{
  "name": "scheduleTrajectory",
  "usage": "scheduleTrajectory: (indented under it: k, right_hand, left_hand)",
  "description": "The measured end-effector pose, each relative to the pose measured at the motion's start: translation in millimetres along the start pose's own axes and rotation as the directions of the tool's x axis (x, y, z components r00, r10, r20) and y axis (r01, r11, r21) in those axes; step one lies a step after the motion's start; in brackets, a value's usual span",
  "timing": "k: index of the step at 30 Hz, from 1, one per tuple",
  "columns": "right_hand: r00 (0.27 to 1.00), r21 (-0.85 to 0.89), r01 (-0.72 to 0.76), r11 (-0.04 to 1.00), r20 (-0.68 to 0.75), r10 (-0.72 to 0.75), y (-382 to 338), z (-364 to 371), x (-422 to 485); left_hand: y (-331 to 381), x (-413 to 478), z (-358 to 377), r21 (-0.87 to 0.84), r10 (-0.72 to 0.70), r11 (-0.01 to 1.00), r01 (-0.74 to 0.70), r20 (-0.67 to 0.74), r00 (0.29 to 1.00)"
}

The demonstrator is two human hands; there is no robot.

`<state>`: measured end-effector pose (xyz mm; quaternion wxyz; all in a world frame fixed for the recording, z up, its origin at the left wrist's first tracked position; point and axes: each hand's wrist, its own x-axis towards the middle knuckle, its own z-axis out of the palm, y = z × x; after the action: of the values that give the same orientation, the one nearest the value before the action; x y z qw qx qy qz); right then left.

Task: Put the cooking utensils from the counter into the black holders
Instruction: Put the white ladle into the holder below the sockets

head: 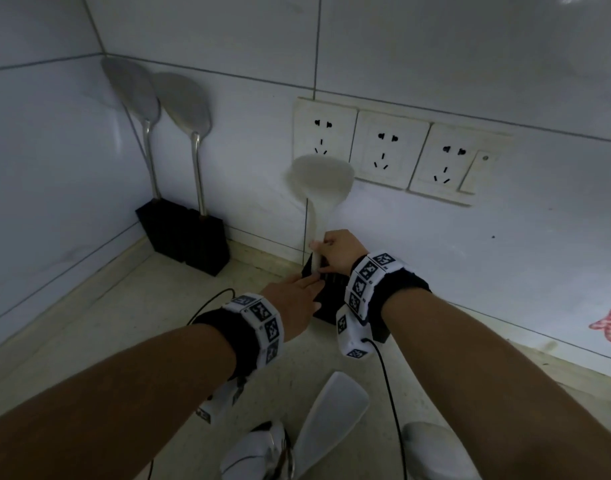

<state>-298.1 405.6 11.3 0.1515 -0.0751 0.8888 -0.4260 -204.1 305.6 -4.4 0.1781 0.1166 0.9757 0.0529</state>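
A white rice paddle (319, 181) stands upright, its handle going down into a slotted black holder (332, 280) against the wall. My right hand (338, 249) is shut on the paddle's handle just above the holder. My left hand (293, 301) lies flat against the holder's left side, fingers on its top edge. In the far left corner a second black holder (184, 237) carries two metal spatulas (158, 98) standing upright. On the counter near me lie a white spatula (326, 410), a white utensil (254, 455) and a grey utensil (432, 448).
Three wall sockets (389, 150) and a switch sit right behind the paddle. Tiled walls meet in the left corner. Black cables (389, 386) run from my wrist bands across the pale counter (124, 323).
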Motion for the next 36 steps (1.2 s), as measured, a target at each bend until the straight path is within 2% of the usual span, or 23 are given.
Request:
scheduleTrajectory:
  k: [8,14,21,27,29,32,36]
  right_hand:
    - [0.990,-0.020,0.044,0.999,-0.136,-0.046,-2,3,0]
    - [0.958,-0.105,-0.032,0.994,-0.286,0.001,4,4,-12]
    - [0.956,-0.069,-0.038,0.997,-0.291,0.016,2,4,-15]
    - [0.972,-0.085,-0.073,0.994,-0.229,0.052,11,6,-16]
    - [0.974,-0.041,-0.050,0.998,-0.221,0.040,15,3,-20]
    - [0.952,0.088,-0.032,0.996,-0.301,0.058,22,-11,-38]
    - [0.860,0.113,0.123,0.986,-0.508,-0.049,34,-33,-75]
  left_hand:
    - [1,1,0,-0.020,0.006,1.000,-0.006,-0.022,1.000]
    - [3,-3,1,-0.022,0.008,1.000,-0.009,-0.011,1.000]
    - [3,0,3,-0.059,-0.010,0.998,0.008,-0.030,1.000]
    - [-2,5,10,-0.058,-0.003,0.998,-0.002,-0.083,0.997]
    - [-2,7,11,-0.042,-0.018,0.999,0.014,-0.100,0.995]
    - [6,7,17,-0.044,-0.030,0.999,0.022,-0.177,0.984]
    - [21,-10,33,-0.061,0.024,0.997,-0.051,-0.376,0.926]
